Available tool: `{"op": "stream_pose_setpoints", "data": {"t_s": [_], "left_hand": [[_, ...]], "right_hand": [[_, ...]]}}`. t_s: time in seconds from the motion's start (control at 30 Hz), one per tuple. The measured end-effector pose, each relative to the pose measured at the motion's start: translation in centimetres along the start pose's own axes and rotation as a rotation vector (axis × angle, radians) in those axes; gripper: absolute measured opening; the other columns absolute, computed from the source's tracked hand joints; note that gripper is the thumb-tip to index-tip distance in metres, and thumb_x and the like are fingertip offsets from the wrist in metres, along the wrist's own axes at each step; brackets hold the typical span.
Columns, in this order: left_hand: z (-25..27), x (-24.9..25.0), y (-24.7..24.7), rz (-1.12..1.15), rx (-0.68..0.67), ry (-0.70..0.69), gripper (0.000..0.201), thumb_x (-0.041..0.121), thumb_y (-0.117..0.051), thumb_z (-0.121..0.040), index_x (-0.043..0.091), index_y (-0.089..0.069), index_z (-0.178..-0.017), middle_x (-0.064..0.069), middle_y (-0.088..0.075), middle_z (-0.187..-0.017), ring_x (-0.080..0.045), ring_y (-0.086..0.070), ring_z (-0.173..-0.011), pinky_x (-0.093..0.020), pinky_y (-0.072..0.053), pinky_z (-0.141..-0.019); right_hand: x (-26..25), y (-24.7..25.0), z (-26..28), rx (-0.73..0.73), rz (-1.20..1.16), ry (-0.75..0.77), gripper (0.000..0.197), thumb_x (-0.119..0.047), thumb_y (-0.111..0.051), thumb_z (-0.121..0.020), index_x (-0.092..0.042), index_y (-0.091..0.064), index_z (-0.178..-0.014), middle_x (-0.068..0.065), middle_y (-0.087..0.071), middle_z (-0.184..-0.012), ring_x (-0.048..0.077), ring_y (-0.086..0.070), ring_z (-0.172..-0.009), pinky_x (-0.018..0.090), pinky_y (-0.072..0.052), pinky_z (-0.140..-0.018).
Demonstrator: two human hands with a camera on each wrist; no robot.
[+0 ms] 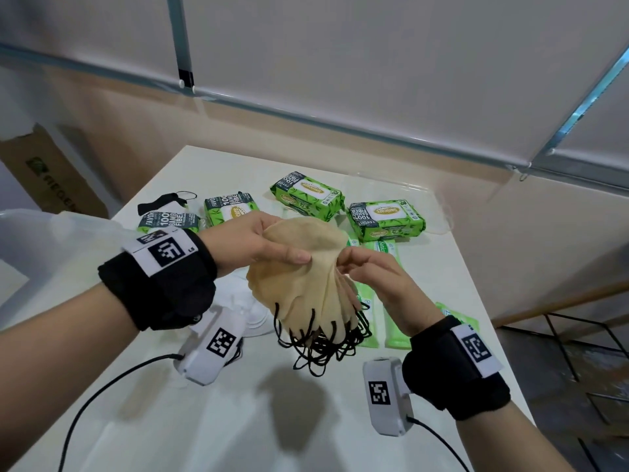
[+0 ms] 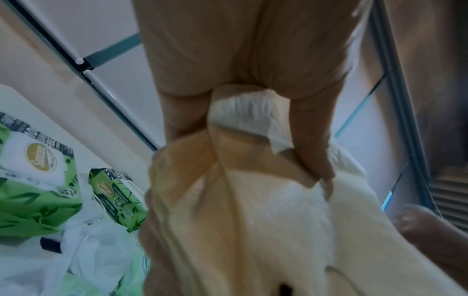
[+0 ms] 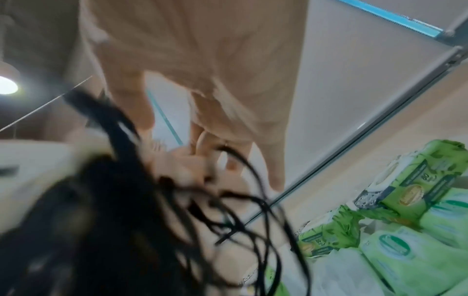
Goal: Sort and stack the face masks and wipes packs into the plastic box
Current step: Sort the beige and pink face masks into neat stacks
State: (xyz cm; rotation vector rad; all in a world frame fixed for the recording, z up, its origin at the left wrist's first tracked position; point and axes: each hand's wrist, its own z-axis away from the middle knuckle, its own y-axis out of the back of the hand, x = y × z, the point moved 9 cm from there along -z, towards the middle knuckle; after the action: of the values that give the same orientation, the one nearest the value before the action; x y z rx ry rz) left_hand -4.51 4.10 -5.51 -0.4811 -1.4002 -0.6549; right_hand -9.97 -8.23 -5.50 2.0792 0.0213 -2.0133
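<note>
Beige masks [image 1: 306, 267] hang pinched between left hand [image 1: 258, 245] and right hand [image 1: 377, 281].

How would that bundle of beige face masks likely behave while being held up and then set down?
Probably floppy: the beige masks fold and drape around the left hand gripping them. Likely light, since the right hand only pinches an edge. The black ear loops dangle in a tangle, so they could snag, and the stack may fan out.

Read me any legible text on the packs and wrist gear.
"Sanicare", "100%", "FIBER", "80": right wipes pack.
"100" and "80": middle pack, upside down.
"100", "BAMB", "FIBE": the two left packs, partly hidden.
"L": left wristband tag.
Slim packs: cut off.
Smaller print: too small.
</note>
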Motion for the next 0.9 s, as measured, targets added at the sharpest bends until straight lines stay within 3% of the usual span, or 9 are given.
{"op": "stream_pose_setpoints", "data": {"t_s": [0.13, 0.17, 0.27, 0.4, 0.5, 0.63, 0.7, 0.8, 0.9], "left_hand": [[-0.1, -0.2, -0.8, -0.033, -0.028, 0.021, 0.026, 0.014, -0.081, -0.064, 0.005, -0.068, -0.085, -0.005, -0.072, -0.075, -0.015, -0.066, -0.064, -0.021, -0.054, -0.058], [-0.2, -0.2, -1.1, -0.021, -0.02, 0.019, 0.027, 0.016, -0.08, -0.066, 0.004, -0.067, -0.086, -0.005, -0.071, -0.073, -0.014, -0.065, -0.061, -0.02, -0.052, -0.055], [-0.6, -0.3, -1.7, -0.061, -0.008, 0.012, 0.033, 0.024, -0.076, -0.072, 0.004, -0.065, -0.096, -0.008, -0.069, -0.08, -0.018, -0.063, -0.066, -0.022, -0.052, -0.055], [-0.2, 1.4, 0.2, -0.409, 0.208, -0.136, 0.022, 0.04, -0.065, -0.073, 0.033, -0.063, -0.093, 0.014, -0.067, -0.088, -0.002, -0.063, -0.078, -0.022, -0.052, -0.066], [0.1, 2.8, 1.2, -0.398, 0.382, -0.226, 0.012, 0.033, -0.075, -0.075, 0.029, -0.068, -0.085, 0.013, -0.068, -0.09, -0.005, -0.064, -0.084, -0.027, -0.054, -0.072], [-0.1, 3.2, 1.9, -0.455, 0.52, -0.224, 0.01, 0.023, -0.078, -0.074, 0.016, -0.07, -0.075, 0.008, -0.066, -0.076, 0.006, -0.056, -0.064, -0.011, -0.044, -0.065], [-0.4, 2.9, 2.2, -0.471, 0.534, -0.187, 0.013, 0.023, -0.075, -0.076, 0.011, -0.07, -0.079, 0.007, -0.067, -0.081, 0.005, -0.056, -0.066, -0.013, -0.043, -0.066], [-1.0, 2.0, 2.1, -0.479, 0.474, -0.108, 0.015, 0.02, -0.073, -0.078, 0.007, -0.068, -0.083, 0.001, -0.068, -0.087, -0.012, -0.061, -0.079, -0.024, -0.046, -0.075], [-1.3, 1.4, 1.9, -0.468, 0.421, -0.064, 0.01, 0.018, -0.072, -0.079, 0.012, -0.064, -0.077, 0.007, -0.062, -0.07, -0.008, -0.056, -0.063, -0.025, -0.046, -0.07]], "right_hand": [[0.2, -1.3, 0.3, -0.134, 0.0, -0.106, 0.006, -0.026, -0.069, -0.071, -0.025, -0.067, -0.066, -0.015, -0.062, -0.064, -0.001, -0.057, -0.063, 0.012, -0.044, -0.065], [0.8, -1.6, 0.2, -0.129, 0.019, -0.148, 0.009, -0.027, -0.076, -0.071, -0.025, -0.069, -0.076, -0.013, -0.069, -0.072, -0.001, -0.063, -0.069, 0.015, -0.05, -0.069], [2.9, -0.9, -0.5, 0.017, 0.052, -0.234, 0.064, -0.039, -0.085, -0.056, -0.013, -0.063, -0.11, 0.007, -0.073, -0.104, 0.019, -0.07, -0.094, 0.044, -0.055, -0.089], [3.8, 0.8, -0.4, 0.171, -0.123, -0.26, 0.028, -0.007, -0.076, -0.076, -0.009, -0.065, -0.102, 0.006, -0.075, -0.096, 0.021, -0.071, -0.089, 0.039, -0.056, -0.086], [4.3, 0.8, -0.3, 0.201, -0.2, -0.27, 0.016, -0.004, -0.071, -0.079, -0.013, -0.062, -0.089, -0.002, -0.075, -0.081, 0.017, -0.071, -0.079, 0.038, -0.057, -0.08], [5.0, -0.3, -0.5, 0.196, -0.363, -0.31, 0.019, -0.002, -0.064, -0.084, -0.003, -0.065, -0.102, 0.013, -0.073, -0.096, 0.025, -0.07, -0.081, 0.037, -0.058, -0.075], [5.3, -0.2, -0.7, 0.227, -0.435, -0.321, 0.028, -0.003, -0.066, -0.082, 0.001, -0.064, -0.11, 0.016, -0.071, -0.1, 0.027, -0.069, -0.084, 0.038, -0.058, -0.076], [5.7, -0.1, -0.8, 0.24, -0.501, -0.325, 0.049, -0.011, -0.069, -0.07, 0.002, -0.062, -0.116, 0.018, -0.069, -0.102, 0.028, -0.068, -0.083, 0.037, -0.057, -0.074], [5.4, -0.4, -0.9, 0.185, -0.561, -0.315, 0.043, -0.019, -0.064, -0.069, -0.003, -0.064, -0.109, 0.016, -0.068, -0.098, 0.027, -0.067, -0.081, 0.036, -0.056, -0.072]]}}
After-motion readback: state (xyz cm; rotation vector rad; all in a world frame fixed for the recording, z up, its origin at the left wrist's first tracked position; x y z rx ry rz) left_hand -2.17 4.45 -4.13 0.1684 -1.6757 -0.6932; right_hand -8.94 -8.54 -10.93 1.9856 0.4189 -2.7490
